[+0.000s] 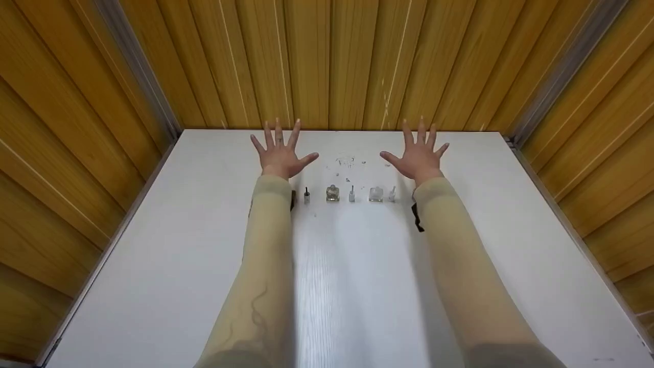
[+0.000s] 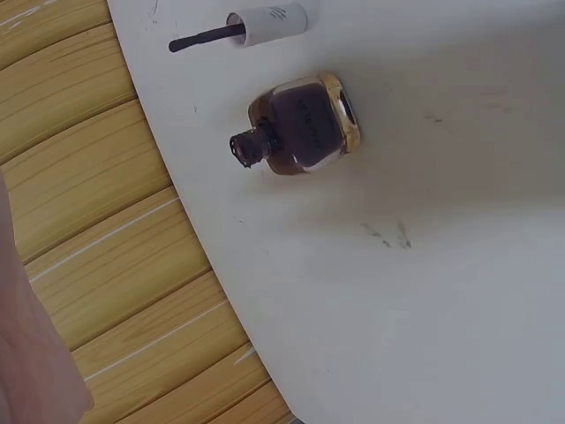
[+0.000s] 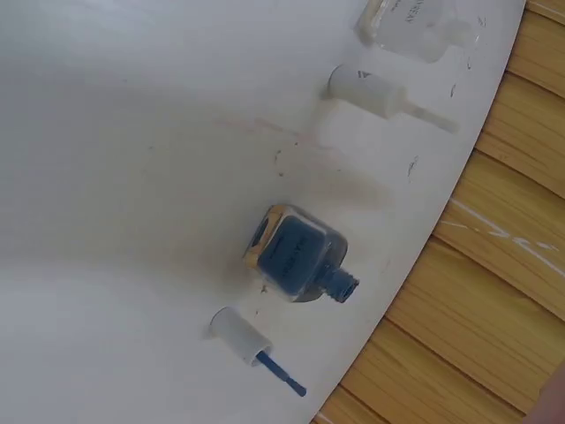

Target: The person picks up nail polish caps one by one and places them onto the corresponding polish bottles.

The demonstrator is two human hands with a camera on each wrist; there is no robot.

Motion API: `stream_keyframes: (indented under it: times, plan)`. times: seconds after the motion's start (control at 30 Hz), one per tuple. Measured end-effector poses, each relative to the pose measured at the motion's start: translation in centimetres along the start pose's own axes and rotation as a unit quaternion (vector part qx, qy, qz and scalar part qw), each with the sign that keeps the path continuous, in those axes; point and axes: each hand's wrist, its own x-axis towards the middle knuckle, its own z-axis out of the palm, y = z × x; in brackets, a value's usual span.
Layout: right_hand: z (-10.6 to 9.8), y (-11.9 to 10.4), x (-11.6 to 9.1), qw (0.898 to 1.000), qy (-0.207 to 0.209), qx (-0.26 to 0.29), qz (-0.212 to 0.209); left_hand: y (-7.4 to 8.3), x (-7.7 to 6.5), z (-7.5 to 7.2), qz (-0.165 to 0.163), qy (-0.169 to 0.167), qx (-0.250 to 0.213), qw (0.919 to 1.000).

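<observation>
Fingers spread wide, my left hand (image 1: 282, 154) and right hand (image 1: 419, 156) hold nothing over the far part of the white table. An uncapped dark nail polish bottle (image 2: 305, 125) stands near my left wrist, beside a white cap (image 2: 274, 24) with a dark brush. Close to my right wrist are an uncapped blue nail polish bottle (image 3: 296, 254) and its white brush cap (image 3: 238, 334). Between my arms stand a middle bottle (image 1: 332, 193), a brush cap (image 1: 352, 194), a clear bottle (image 1: 376, 194) and another brush cap (image 1: 392, 194). My right arm hides the blue bottle in the head view.
Small dark flecks and smears (image 1: 345, 161) mark the white tabletop (image 1: 352, 286) between the hands. Yellow wood-look panels (image 1: 327, 61) rise behind the far edge and along both sides, with grey metal posts (image 1: 138, 66) at the corners.
</observation>
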Motion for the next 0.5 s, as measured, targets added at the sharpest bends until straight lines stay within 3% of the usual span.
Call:
stream_keyframes:
  times: [0.13, 0.27, 0.4, 0.5]
  plan:
    - [0.1, -1.6, 0.3, 1.000, 0.013, 0.015, -0.015, -0.5, 0.1, -0.3, -0.003, -0.007, -0.013, 0.9999]
    - [0.1, -3.7, 0.4, 0.997, 0.028, 0.062, -0.041, -1.4, 0.1, -0.5, -0.011, -0.015, -0.081, 0.9965]
    - [0.3, -6.0, -0.1, 0.988, 0.059, 0.121, -0.081, -2.5, -0.2, -0.5, -0.020, -0.021, -0.170, 0.9850]
    - [0.6, -7.6, -0.9, 0.973, 0.105, 0.167, -0.120, -3.4, -0.7, -0.2, -0.023, -0.028, -0.228, 0.9730]
